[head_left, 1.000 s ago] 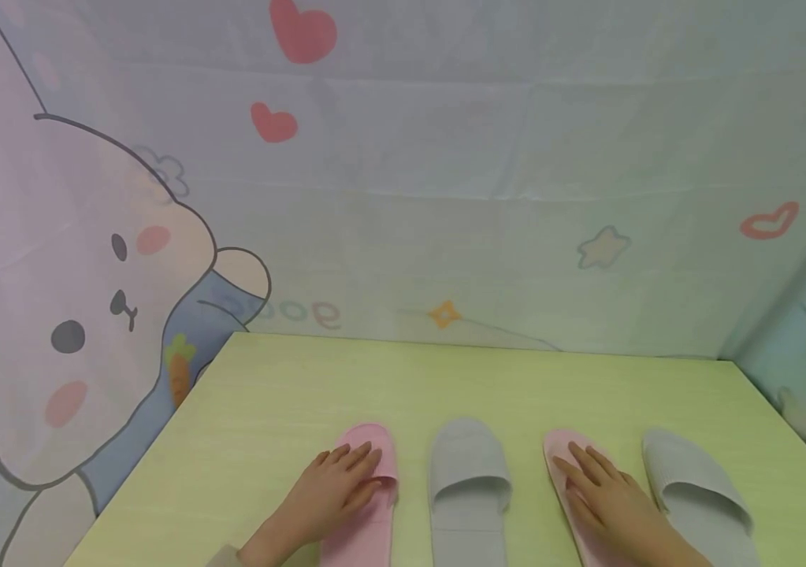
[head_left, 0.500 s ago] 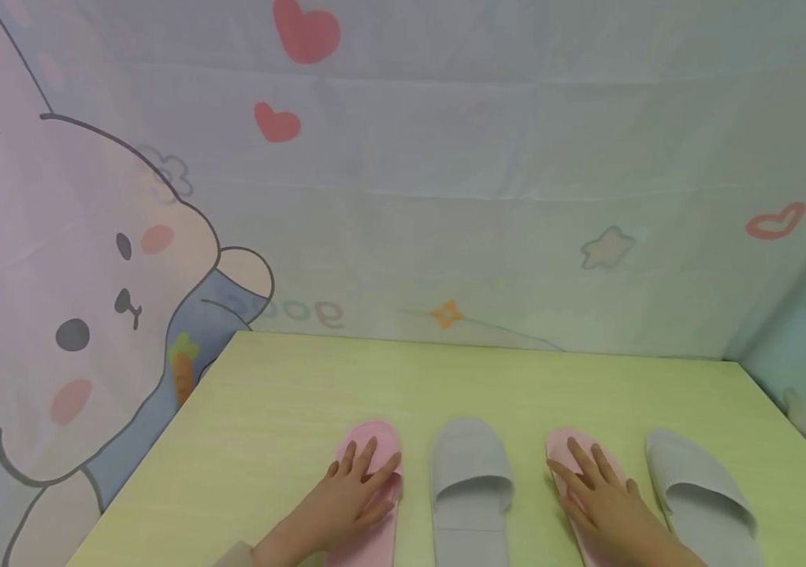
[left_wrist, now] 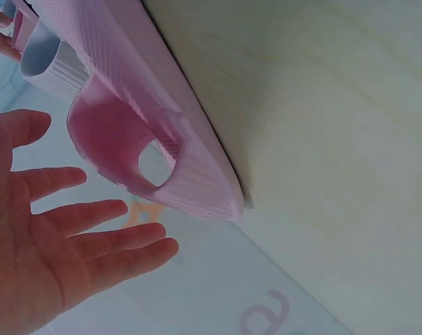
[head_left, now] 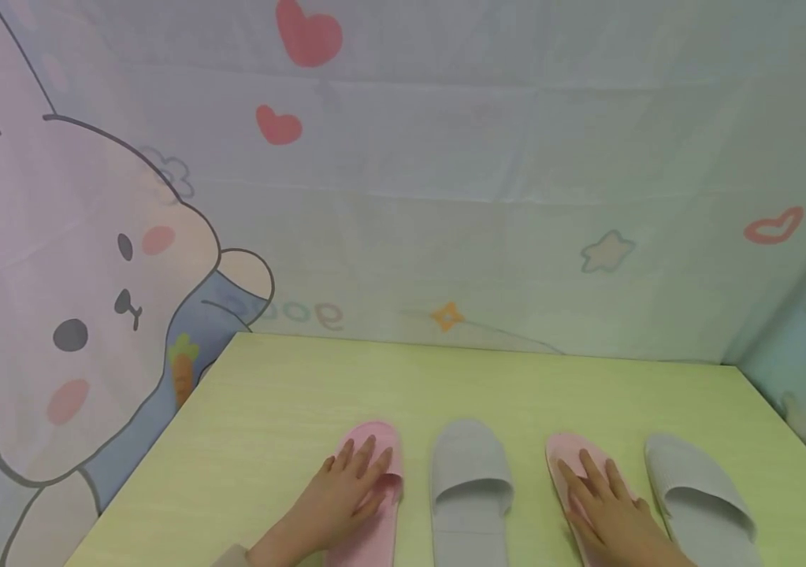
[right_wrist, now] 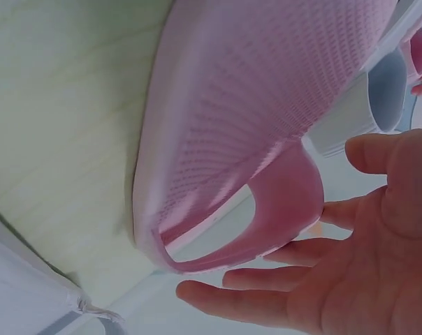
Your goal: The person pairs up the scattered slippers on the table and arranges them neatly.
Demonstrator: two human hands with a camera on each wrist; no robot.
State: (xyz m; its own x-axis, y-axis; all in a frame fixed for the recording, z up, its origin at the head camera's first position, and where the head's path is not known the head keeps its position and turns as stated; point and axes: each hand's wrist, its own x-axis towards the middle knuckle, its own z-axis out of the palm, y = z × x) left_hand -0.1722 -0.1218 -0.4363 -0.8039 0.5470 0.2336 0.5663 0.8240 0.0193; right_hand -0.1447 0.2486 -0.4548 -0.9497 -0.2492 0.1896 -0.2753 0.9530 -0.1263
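Observation:
Two pink slippers lie toes away on the table. Over the strap of the left pink slipper (head_left: 363, 543) hovers my left hand (head_left: 335, 496), its fingers straight and spread. The left wrist view shows a gap between that palm (left_wrist: 43, 258) and the slipper's strap (left_wrist: 113, 132). My right hand (head_left: 611, 512) is over the right pink slipper (head_left: 566, 449), which is angled, toe to the left. In the right wrist view its extended fingers (right_wrist: 253, 307) are right at the strap (right_wrist: 291, 188). Neither hand grips anything.
One grey slipper (head_left: 471, 449) lies between the pink ones. A second grey slipper (head_left: 689, 465) lies to the right of my right hand, angled too. The yellow-green table (head_left: 289, 386) meets a cloth backdrop (head_left: 445, 157) printed with a rabbit and hearts.
My left hand has shifted slightly right, its fingers spreading wider over the strap. My right hand has drifted a little right and toward me. The slippers keep their places.

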